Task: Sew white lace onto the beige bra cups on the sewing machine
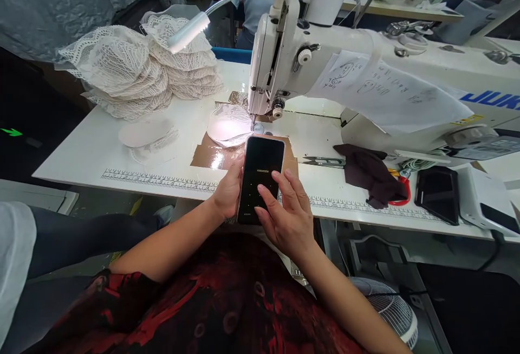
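Observation:
My left hand (229,191) grips a smartphone (254,159) by its left side, holding it upright over the table's front edge. The phone's dark screen shows a line of small text and a grid of dots. Over the lower right of the screen is my right hand (290,213), its fingers spread and a fingertip at the glass; it grips nothing. Just beyond the phone, a cup-shaped lace piece (227,124) lies under the needle of a white sewing machine (268,66). Brown tape (211,153) covers the table there.
Stacked lace cups (122,66) stand at the left behind a loose pale pad (145,133). Thread snips (325,161), a dark cloth (368,172), red-handled scissors (406,191) and a black device (437,194) lie right. A lamp (189,31) arches overhead. Other people are nearby.

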The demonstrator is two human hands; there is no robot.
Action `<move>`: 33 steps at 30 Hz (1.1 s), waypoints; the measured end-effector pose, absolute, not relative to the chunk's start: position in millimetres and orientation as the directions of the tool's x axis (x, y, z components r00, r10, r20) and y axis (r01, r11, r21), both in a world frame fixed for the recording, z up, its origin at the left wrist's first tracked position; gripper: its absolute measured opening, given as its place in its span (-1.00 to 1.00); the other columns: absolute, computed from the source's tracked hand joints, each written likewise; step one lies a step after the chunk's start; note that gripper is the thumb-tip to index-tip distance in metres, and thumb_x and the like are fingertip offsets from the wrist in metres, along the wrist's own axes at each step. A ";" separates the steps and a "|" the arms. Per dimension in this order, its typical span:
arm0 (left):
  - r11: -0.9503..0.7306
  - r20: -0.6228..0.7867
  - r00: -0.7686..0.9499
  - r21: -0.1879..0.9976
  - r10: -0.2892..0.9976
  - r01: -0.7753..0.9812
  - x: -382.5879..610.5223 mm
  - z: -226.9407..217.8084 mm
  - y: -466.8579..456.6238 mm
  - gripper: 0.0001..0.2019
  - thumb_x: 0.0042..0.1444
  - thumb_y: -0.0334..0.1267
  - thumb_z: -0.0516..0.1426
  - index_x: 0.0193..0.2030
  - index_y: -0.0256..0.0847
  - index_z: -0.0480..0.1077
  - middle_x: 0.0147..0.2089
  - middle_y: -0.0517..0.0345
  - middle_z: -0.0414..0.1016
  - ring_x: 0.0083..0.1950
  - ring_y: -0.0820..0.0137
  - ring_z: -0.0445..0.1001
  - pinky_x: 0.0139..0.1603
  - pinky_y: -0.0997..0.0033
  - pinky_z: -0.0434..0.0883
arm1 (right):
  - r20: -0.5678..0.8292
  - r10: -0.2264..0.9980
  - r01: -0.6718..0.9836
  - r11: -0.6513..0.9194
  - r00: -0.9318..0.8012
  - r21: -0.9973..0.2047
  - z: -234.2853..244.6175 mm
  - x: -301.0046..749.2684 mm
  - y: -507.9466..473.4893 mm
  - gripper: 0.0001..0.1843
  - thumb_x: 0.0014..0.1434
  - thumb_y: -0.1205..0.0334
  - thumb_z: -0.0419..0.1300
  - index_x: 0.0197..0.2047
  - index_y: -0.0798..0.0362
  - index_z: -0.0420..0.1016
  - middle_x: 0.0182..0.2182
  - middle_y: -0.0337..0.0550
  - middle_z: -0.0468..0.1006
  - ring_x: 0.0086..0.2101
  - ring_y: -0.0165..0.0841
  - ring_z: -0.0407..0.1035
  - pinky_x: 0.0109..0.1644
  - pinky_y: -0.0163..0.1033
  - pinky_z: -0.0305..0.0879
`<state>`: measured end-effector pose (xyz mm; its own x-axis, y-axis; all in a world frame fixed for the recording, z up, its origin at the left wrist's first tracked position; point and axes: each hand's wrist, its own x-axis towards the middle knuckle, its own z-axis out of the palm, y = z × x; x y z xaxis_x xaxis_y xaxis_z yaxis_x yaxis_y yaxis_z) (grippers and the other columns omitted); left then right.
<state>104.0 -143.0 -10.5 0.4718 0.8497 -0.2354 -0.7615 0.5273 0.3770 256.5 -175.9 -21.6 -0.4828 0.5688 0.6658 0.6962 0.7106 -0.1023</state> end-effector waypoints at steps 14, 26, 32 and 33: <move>0.559 -0.249 0.500 0.402 0.829 -0.725 102.8 -8.9 -143.1 -0.35 0.33 0.06 -0.27 -0.09 -0.42 0.49 -0.20 -0.16 0.59 -0.17 0.22 0.58 -0.11 0.30 0.46 | 0.723 0.579 0.664 0.713 -0.377 -0.225 -30.9 287.3 -177.7 -0.75 0.17 0.27 0.17 -0.06 0.06 0.49 0.09 0.06 0.36 0.17 -0.02 0.17 0.17 0.14 0.24; 0.566 -0.190 0.540 0.412 0.820 -0.714 102.9 -14.0 -140.3 -0.35 0.28 0.12 -0.22 0.08 -0.37 0.42 -0.10 -0.17 0.57 -0.04 0.11 0.53 0.05 0.09 0.39 | 0.750 0.579 0.608 0.732 -0.319 -0.307 -31.6 288.3 -186.4 -0.81 0.09 0.38 0.25 -0.20 -0.03 0.51 -0.12 -0.11 0.46 0.04 -0.13 0.30 0.06 0.04 0.36; 0.546 -0.197 0.514 0.418 0.835 -0.726 104.4 -13.3 -140.5 -0.35 0.30 0.11 -0.23 0.10 -0.36 0.41 -0.12 -0.12 0.58 -0.01 0.13 0.52 0.09 0.13 0.37 | 0.723 0.509 0.553 0.806 -0.468 -0.210 -33.5 275.2 -191.7 -0.73 0.12 0.26 0.24 -0.07 0.05 0.50 0.04 0.03 0.41 0.13 -0.09 0.21 0.13 0.05 0.32; 0.539 -0.200 0.504 0.417 0.840 -0.732 104.8 -12.9 -140.5 -0.36 0.30 0.10 -0.23 0.11 -0.36 0.40 -0.11 -0.11 0.58 -0.01 0.14 0.52 0.10 0.14 0.36 | 0.720 0.512 0.560 0.802 -0.469 -0.206 -33.5 273.4 -191.5 -0.72 0.13 0.24 0.23 -0.06 0.05 0.50 0.05 0.04 0.41 0.13 -0.09 0.21 0.14 0.04 0.30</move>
